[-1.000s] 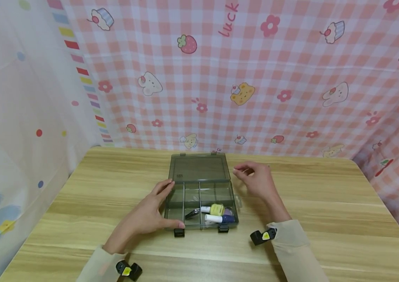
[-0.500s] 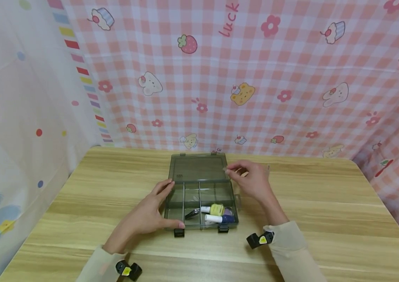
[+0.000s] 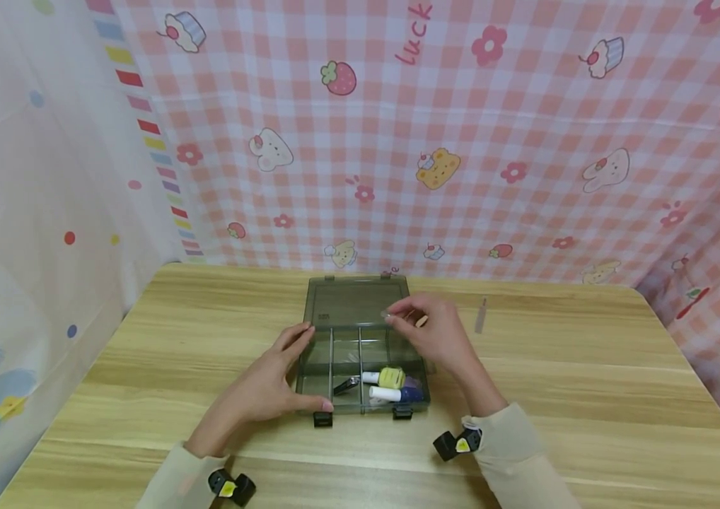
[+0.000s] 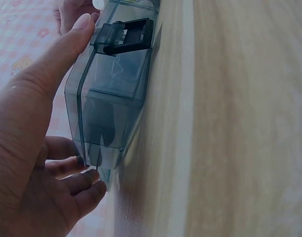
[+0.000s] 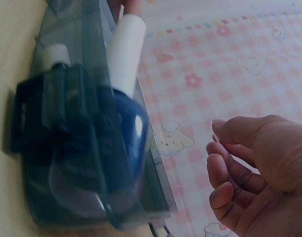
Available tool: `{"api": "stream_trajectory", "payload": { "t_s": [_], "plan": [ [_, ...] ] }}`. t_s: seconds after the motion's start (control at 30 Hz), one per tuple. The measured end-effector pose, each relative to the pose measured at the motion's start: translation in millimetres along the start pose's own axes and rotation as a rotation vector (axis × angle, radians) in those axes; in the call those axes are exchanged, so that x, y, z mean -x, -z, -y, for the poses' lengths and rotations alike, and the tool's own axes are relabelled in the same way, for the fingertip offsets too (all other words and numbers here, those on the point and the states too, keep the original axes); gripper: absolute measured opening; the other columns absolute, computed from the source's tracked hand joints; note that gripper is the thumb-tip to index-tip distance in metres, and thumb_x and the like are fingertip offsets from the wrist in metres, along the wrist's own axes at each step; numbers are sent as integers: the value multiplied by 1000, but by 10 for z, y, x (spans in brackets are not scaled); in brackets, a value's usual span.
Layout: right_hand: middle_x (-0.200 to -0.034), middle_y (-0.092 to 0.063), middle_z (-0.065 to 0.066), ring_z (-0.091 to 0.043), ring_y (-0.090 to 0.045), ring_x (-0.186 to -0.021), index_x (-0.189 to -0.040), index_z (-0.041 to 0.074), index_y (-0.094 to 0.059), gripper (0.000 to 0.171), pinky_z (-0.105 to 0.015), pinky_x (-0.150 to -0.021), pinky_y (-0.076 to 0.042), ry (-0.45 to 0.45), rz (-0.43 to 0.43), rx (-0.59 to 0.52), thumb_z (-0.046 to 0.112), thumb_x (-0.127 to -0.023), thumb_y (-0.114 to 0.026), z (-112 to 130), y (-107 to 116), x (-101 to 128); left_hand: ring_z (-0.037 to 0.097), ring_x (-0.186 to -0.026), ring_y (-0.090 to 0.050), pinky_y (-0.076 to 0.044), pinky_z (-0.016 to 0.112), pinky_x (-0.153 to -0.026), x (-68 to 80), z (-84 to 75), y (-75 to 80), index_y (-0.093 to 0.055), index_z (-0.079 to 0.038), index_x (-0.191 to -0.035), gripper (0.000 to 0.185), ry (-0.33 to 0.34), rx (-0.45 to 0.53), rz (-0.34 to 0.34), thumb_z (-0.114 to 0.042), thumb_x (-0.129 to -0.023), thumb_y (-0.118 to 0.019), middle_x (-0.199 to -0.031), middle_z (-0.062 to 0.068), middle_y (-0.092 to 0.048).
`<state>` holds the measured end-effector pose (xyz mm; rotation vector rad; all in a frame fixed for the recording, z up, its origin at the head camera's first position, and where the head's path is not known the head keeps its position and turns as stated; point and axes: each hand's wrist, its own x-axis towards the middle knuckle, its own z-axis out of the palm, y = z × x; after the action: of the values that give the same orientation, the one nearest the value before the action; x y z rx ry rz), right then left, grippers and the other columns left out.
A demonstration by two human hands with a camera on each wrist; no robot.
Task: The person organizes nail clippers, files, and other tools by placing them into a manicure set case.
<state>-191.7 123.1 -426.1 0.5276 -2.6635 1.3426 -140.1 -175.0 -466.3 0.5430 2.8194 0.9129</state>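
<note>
A smoky translucent compartment box lies on the wooden table with its lid folded flat behind it. Its front right cells hold a yellow polish bottle, a blue bottle with a white cap, and small clippers. My left hand rests against the box's left wall, its thumb at the front corner by the latch. My right hand hovers over the rear right cells, fingertips pinched on what looks like a tiny pale item. In the right wrist view the curled fingers are beside the blue bottle.
A thin grey strip lies on the table to the right of the lid. Pink checked cloth hangs behind and to the right, and pale dotted cloth on the left. Black wrist cameras sit on both sleeves.
My right hand has moved left from beside the grey strip to over the box's rear cells. The left hand and the box have stayed put.
</note>
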Motion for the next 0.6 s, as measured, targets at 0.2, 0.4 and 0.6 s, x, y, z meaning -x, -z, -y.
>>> {"api": "stream_trajectory", "payload": {
  "t_s": [0.2, 0.4, 0.6],
  "plan": [
    [-89, -72, 2, -12, -62, -76, -101, 16, -79, 9, -23, -60, -52, -9, 48, -4, 22, -95, -76, 81, -115, 42, 36, -153, -33, -41, 58, -116, 7, -1, 3, -23, -13, -165, 129, -7, 6, -4, -70, -67, -85, -172, 4, -17],
    [-87, -71, 5, -10, -62, -75, -102, 15, -78, 10, -23, -60, -52, 10, 83, -2, 22, -95, -76, 120, -218, 68, 36, -152, -34, -42, 58, -116, 4, -1, 2, -22, -13, -165, 129, -4, 2, -3, -71, -68, -84, -172, 3, -17],
    [-86, -70, 6, -8, -62, -74, -101, 16, -78, 9, -23, -63, -53, 29, 94, -10, 21, -94, -77, 168, -264, 97, 37, -152, -33, -41, 58, -116, 4, -3, 1, -22, -12, -165, 129, -7, 1, -1, -70, -68, -84, -172, 4, -16]
  ]
}}
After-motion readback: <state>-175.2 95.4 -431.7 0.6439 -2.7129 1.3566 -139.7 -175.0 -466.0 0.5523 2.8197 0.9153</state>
